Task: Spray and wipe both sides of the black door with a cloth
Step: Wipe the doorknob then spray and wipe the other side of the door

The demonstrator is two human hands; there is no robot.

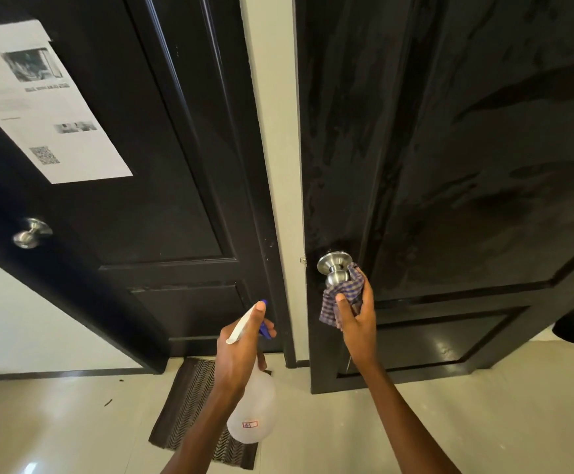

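The black door point(449, 148) on the right shows wet streaks across its upper panel. Its steel knob point(335, 266) sits at the door's left edge. My right hand point(355, 313) grips a blue checked cloth point(342, 295) and holds it against the underside of that knob. My left hand point(241, 347) grips the neck of a translucent spray bottle point(255, 408) with a white and blue head, hanging low between the two doors, its nozzle pointing up and away.
A second black door point(135, 186) stands on the left with a taped paper notice point(39, 104) and its own steel knob point(31, 232). A strip of white wall point(278, 131) separates the doors. A dark patterned mat point(193, 405) lies on the tiled floor.
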